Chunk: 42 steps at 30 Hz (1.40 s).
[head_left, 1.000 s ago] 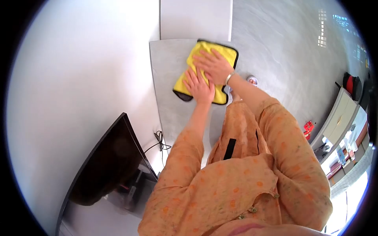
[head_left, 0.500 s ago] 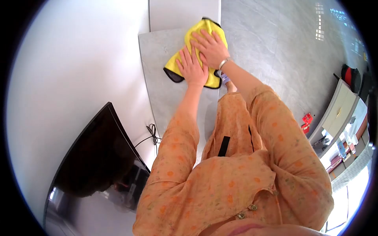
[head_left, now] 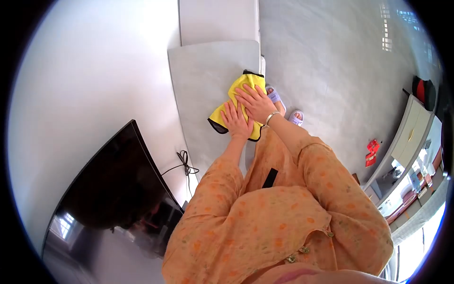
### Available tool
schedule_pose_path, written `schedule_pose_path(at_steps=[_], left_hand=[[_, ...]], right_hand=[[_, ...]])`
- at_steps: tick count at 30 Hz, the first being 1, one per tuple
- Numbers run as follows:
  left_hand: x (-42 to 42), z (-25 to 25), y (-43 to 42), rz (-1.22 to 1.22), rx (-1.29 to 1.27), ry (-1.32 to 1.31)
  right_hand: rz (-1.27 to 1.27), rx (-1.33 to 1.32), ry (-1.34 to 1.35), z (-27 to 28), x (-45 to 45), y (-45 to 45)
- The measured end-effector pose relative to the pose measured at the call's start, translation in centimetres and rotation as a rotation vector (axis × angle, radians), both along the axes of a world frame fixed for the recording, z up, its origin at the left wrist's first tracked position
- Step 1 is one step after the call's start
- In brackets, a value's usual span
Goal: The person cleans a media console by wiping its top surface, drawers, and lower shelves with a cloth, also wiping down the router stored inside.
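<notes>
A yellow cloth with black edging [head_left: 240, 93] lies on a grey cabinet top [head_left: 203, 71], close to its right edge. Pressed flat on the lower middle of the cloth is my left hand [head_left: 237, 120], its fingers somewhat apart. My right hand [head_left: 257, 104], with a bracelet at the wrist, rests on the cloth's right part, fingers spread. The two hands are side by side. Neither hand's fingers wrap round the cloth. Part of the cloth is hidden under both hands.
A black television [head_left: 118, 184] stands at the lower left, with a coiled black cable [head_left: 186, 165] beside it. Slippered feet [head_left: 275, 97] are right of the cabinet. Red items [head_left: 372, 152] lie on the floor near a drawer unit [head_left: 410, 135].
Since half a second ago, both hands and the cloth have moved down in view, towards my body. Before that they had moved up and left. Both slippers now show.
</notes>
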State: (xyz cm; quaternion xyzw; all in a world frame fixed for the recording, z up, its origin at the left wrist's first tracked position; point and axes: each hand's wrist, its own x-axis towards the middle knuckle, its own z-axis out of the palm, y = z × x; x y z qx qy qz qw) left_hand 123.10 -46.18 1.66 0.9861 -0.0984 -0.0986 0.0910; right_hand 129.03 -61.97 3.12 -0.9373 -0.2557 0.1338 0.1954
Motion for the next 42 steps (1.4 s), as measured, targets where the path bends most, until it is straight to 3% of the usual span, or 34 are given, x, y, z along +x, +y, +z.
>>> schedule_pose_path(at_steps=[7,17,26,31,42], left_hand=[[3.8,-0.4,2.0,-0.077,-0.016,-0.019],[15.6,0.3,1.9,0.067,0.006,-0.130],[16.6,1.2,1.5,0.103,-0.001,-0.094],[16.4,1.0,1.2,0.119,0.002,-0.076],[14.3,1.7,-12.1,0.808,0.019,-0.049]], right_hand=[[0.076,-0.033,-0.030,-0.3,3.7,0.0],[-0.004,-0.071,-0.100,0.7,15.4,3.1],[0.020,-0.097,-0.105,0.6,16.3,3.4],[0.007,0.035,-0.156,-0.1,16.6,3.2],[0.560,-0.021,-0.087,0.4,20.0,-2.7]])
